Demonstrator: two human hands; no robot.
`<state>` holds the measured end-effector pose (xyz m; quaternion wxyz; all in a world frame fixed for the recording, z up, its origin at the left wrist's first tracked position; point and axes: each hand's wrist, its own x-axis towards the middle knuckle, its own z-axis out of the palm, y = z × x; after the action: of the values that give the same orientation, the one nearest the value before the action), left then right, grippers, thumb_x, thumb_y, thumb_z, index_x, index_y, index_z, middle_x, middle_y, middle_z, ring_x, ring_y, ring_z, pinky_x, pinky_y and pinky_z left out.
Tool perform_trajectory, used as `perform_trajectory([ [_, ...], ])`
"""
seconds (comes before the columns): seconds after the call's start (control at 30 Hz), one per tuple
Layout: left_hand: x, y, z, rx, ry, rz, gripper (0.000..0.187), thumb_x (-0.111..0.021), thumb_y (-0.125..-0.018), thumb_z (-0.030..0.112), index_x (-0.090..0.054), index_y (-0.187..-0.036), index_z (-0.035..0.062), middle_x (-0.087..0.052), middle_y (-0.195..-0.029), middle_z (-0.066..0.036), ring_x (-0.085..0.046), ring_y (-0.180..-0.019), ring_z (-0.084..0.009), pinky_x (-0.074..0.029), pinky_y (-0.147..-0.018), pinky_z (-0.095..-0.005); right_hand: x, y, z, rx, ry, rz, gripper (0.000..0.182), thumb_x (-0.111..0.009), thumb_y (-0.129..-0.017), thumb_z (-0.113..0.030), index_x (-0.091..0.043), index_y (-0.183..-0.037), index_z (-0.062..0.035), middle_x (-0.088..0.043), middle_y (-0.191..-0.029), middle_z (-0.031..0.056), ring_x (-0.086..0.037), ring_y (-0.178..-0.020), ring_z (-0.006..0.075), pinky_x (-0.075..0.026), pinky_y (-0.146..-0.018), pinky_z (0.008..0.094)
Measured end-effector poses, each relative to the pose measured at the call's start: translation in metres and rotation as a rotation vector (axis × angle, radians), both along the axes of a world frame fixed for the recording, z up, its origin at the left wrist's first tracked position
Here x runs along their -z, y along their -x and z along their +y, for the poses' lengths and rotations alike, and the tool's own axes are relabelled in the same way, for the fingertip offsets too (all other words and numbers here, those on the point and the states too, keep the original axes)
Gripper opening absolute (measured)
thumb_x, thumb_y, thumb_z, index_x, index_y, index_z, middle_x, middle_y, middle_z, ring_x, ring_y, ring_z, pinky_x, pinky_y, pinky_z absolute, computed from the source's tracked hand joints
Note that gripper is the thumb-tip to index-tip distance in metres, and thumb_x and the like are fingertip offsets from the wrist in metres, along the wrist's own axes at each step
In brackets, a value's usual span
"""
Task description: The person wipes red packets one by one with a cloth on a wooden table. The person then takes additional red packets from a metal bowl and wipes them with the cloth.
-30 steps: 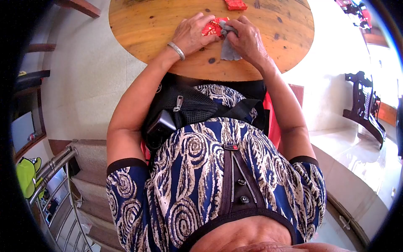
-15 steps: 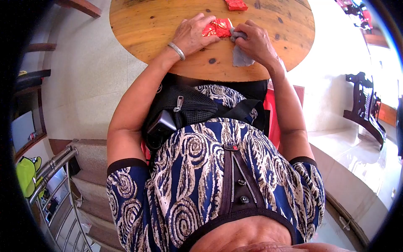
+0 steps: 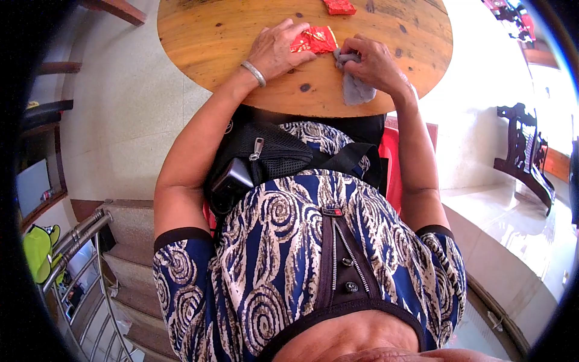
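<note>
A shiny red packet with gold print (image 3: 315, 40) lies on the round wooden table (image 3: 241, 18). My left hand (image 3: 278, 50) grips its left end between thumb and fingers, a metal bangle on the wrist. Just right of the packet, my right hand (image 3: 373, 60) is closed on a grey cloth (image 3: 357, 90), which hangs bunched below the fingers onto the tabletop. A small gap shows between the cloth hand and the packet's right edge. Farther back on the table lies a second red packet (image 3: 340, 6).
A black bag (image 3: 277, 154) with a dark device (image 3: 234, 180) sits at my lap, under the table's near edge. Red chair parts (image 3: 392, 163) show beside me. A metal stair railing (image 3: 78, 232) and steps (image 3: 136, 241) are at lower left; dark carved furniture (image 3: 523, 151) stands at right.
My right hand has moved slightly right and toward me with the grey cloth, away from the packet's right edge. My left hand and the packet have stayed in place.
</note>
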<state>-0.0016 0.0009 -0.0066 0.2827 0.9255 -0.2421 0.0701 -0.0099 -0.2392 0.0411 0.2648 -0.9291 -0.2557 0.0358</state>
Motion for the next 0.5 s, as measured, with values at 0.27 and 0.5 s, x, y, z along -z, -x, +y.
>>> perform_trajectory([
  [0.27,-0.002,0.001,0.000,-0.004,0.009,-0.025,0.065,-0.071,-0.076,0.049,-0.055,-0.126,0.0105,-0.057,-0.121,-0.026,-0.055,-0.112,-0.0392,-0.043,-0.097,-0.0433,-0.001,0.004,0.001,-0.013,-0.032,0.052,0.029,-0.065,-0.070,-0.016,-0.067,-0.098,-0.0066,-0.064,-0.086,0.0171,-0.063,-0.085,0.0355,-0.050,-0.078,0.0426],
  [0.5,-0.003,0.002,0.000,-0.018,0.003,0.010,0.066,-0.072,-0.076,0.048,-0.055,-0.127,0.0103,-0.055,-0.124,-0.027,-0.054,-0.114,-0.0395,-0.043,-0.098,-0.0427,0.002,0.006,0.007,-0.081,-0.029,-0.046,0.028,-0.062,-0.073,-0.010,-0.067,-0.100,-0.0091,-0.062,-0.094,0.0129,-0.062,-0.090,0.0350,-0.049,-0.082,0.0426],
])
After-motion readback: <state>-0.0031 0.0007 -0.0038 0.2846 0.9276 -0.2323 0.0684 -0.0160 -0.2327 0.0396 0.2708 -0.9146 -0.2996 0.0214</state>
